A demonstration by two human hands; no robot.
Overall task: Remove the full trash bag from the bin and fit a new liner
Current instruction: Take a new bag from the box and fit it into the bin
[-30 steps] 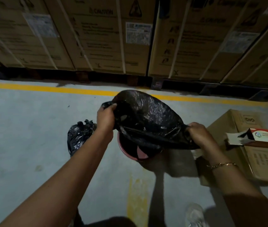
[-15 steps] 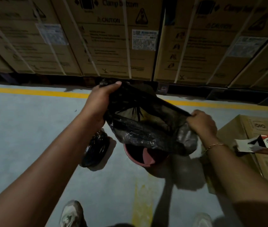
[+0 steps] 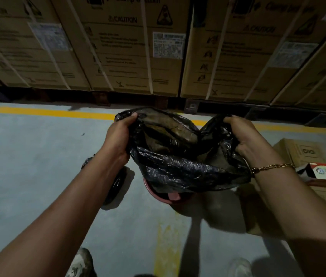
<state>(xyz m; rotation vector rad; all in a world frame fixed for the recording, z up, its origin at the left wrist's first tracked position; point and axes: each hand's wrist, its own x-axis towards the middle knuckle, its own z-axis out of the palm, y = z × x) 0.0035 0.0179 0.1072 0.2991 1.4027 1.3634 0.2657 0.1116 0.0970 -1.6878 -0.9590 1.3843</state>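
A thin black plastic liner [image 3: 180, 162] hangs spread open between my hands, above a small pink-red bin [image 3: 158, 196] on the floor. My left hand [image 3: 119, 138] grips the liner's left edge. My right hand [image 3: 242, 136] grips its right edge, a gold bracelet on that wrist. The liner hides most of the bin; only its near rim shows. A tied full black trash bag [image 3: 116, 182] lies on the floor left of the bin, partly behind my left forearm.
Large strapped cardboard cartons [image 3: 130, 48] on pallets wall off the far side, behind a yellow floor line [image 3: 48, 111]. A cardboard box [image 3: 301, 152] with a red-and-white packet [image 3: 325, 170] on it sits at the right. My shoes [image 3: 82, 264] show at the bottom.
My hands have pulled the liner's mouth wider apart, the right hand shifting right and up. The view has moved closer over the bin.
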